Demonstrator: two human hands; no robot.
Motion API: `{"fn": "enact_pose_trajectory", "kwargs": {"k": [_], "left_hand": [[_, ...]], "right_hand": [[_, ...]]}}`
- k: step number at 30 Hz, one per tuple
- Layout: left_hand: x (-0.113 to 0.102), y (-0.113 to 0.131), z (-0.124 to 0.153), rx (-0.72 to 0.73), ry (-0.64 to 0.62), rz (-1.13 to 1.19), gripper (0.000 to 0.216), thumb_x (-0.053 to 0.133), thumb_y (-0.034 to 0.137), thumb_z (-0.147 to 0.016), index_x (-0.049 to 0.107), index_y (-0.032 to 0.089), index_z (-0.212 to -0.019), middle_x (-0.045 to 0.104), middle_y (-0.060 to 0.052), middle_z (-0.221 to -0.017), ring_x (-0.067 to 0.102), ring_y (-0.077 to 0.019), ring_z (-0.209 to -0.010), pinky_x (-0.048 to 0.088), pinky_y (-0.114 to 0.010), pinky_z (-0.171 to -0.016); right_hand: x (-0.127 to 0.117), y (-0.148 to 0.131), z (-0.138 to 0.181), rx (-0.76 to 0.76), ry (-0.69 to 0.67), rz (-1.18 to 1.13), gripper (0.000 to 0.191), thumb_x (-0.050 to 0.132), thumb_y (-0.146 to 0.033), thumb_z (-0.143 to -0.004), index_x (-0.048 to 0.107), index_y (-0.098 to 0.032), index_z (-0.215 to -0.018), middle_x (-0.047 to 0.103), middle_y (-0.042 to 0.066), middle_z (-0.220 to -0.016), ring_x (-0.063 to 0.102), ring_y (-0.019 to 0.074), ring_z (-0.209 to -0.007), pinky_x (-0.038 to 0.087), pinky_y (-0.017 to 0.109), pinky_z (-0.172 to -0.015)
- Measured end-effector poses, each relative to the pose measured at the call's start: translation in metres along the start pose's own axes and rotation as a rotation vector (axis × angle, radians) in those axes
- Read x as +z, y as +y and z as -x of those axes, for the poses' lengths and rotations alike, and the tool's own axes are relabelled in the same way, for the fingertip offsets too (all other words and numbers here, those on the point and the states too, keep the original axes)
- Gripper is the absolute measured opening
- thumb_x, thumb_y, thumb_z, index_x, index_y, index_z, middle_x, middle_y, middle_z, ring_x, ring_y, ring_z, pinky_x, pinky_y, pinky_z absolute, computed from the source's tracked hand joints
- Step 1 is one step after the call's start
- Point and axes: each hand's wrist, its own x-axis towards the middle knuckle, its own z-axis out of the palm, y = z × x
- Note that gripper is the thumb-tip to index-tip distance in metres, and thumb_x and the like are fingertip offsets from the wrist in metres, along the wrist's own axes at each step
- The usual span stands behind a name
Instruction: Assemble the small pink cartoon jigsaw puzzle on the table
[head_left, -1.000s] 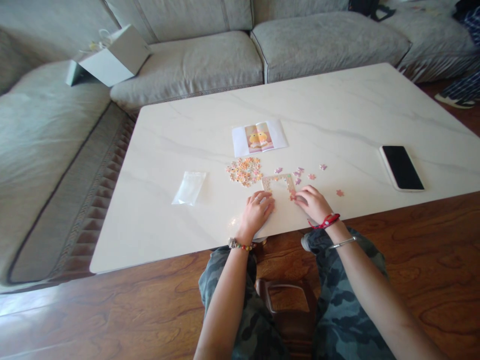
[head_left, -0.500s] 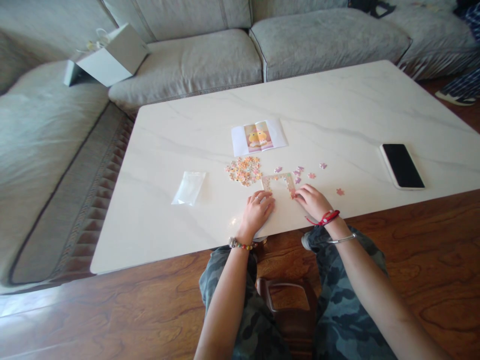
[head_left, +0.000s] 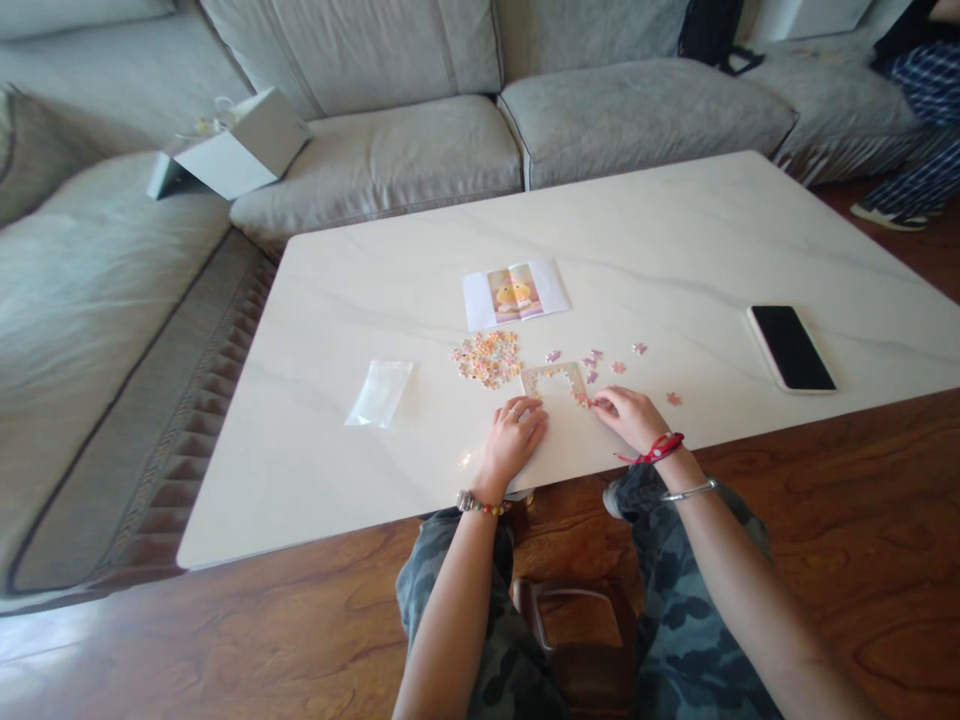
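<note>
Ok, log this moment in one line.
left hand: at puzzle border, left end; right hand: at border's right end; piece pile: beyond left hand; phone: on table, right

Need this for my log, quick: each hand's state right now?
Left hand: loosely curled by the left end of the puzzle border; grip cannot be told.
Right hand: pinched closed by its right end; whether on anything cannot be told.

White table (head_left: 660,250) under puzzle pieces (head_left: 487,360), leaflet (head_left: 516,293), bag (head_left: 381,393), phone (head_left: 792,348).
</note>
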Motion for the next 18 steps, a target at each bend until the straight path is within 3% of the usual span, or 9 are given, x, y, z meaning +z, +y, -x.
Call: {"fn": "enact_pose_trajectory", "kwargs": {"k": [9,18], "left_hand": [[-0.001,0.005,0.000,0.005,0.016,-0.004,0.019,0.045,0.024,-0.083,0.060,0.022,-0.094,0.057,-0.006,-0.107,0.047,-0.0184,-0.106,0.041,-0.037,-0.085],[-0.002,0.007,0.002,0.005,0.028,0.004,0.020,0.043,0.025,-0.085,0.060,0.022,-0.095,0.058,-0.006,-0.107,0.047,-0.0181,-0.108,0.041,-0.036,-0.086]], "right_hand": [[0.002,-0.005,-0.005,-0.017,-0.030,0.029,0.011,0.050,-0.010,-0.073,0.054,-0.019,-0.068,0.059,0.002,-0.066,0.054,0.0136,-0.061,0.043,0.025,-0.060],[0.011,-0.003,-0.007,-0.006,-0.024,-0.025,0.010,0.050,-0.010,-0.073,0.055,-0.019,-0.072,0.059,0.003,-0.070,0.056,0.0147,-0.065,0.044,0.027,-0.064]]}}
